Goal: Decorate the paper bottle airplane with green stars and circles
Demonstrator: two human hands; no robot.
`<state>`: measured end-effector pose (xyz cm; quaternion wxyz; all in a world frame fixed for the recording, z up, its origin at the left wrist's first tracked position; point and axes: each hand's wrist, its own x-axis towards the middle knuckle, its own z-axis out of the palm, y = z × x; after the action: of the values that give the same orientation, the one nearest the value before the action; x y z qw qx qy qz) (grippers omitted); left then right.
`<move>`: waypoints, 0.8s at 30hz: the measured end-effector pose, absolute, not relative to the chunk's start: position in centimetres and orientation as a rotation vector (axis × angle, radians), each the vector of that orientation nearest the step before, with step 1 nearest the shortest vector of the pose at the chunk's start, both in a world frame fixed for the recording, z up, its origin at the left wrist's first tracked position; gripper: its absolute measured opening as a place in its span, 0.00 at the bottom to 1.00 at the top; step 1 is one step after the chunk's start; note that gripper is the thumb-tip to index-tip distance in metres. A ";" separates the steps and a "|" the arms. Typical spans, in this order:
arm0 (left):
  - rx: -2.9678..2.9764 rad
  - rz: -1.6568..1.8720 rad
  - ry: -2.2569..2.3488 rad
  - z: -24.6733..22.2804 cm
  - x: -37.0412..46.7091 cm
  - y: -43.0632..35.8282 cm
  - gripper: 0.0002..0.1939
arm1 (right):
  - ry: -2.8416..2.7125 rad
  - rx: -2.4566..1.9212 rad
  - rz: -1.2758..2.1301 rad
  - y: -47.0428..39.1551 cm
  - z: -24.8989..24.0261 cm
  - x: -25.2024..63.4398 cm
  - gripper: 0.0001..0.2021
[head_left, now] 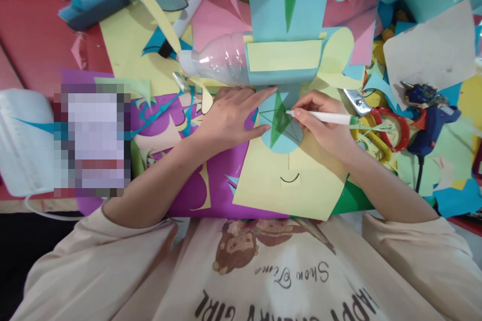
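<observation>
In my right hand [320,118] is a white marker [324,117] with a green end, its tip on a light blue rounded paper [280,143]. That paper bears a green star [277,123], partly coloured in and partly outline. My left hand [235,118] lies spread at the star's left, thumb and forefinger on or beside the blue paper. Beneath is a pale yellow sheet [259,180] with a small curved black line. Just beyond the hands lies a clear plastic bottle [222,57] wrapped in blue and yellow paper.
Red-handled scissors [391,128] and a dark blue glue gun [433,133] lie at the right among paper scraps. A black-and-white marker [192,7] is at the upper left. A white object [26,145] and a blurred-out item [98,140] sit at left.
</observation>
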<state>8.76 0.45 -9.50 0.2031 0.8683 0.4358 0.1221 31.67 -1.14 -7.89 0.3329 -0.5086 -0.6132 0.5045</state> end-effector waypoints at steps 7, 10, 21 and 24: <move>2.425 0.320 1.235 -9.4 8.9 0.4 0.32 | -1.699 -1.346 1.276 -1.0 -8.0 31.7 0.08; 2.426 0.325 1.240 -9.4 8.9 0.4 0.31 | -1.717 -1.357 1.262 -1.0 -8.0 31.7 0.09; 2.440 0.319 1.245 -9.4 8.8 0.4 0.31 | -1.742 -1.312 1.355 -1.1 -7.5 31.4 0.10; 2.433 0.319 1.244 -9.4 8.8 0.4 0.31 | -1.630 -1.308 1.414 -0.9 -7.5 31.4 0.09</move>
<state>8.78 0.44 -9.36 0.1939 0.8675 0.4437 0.1138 31.41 -0.94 -7.47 0.3042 -0.4939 -0.6153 0.5337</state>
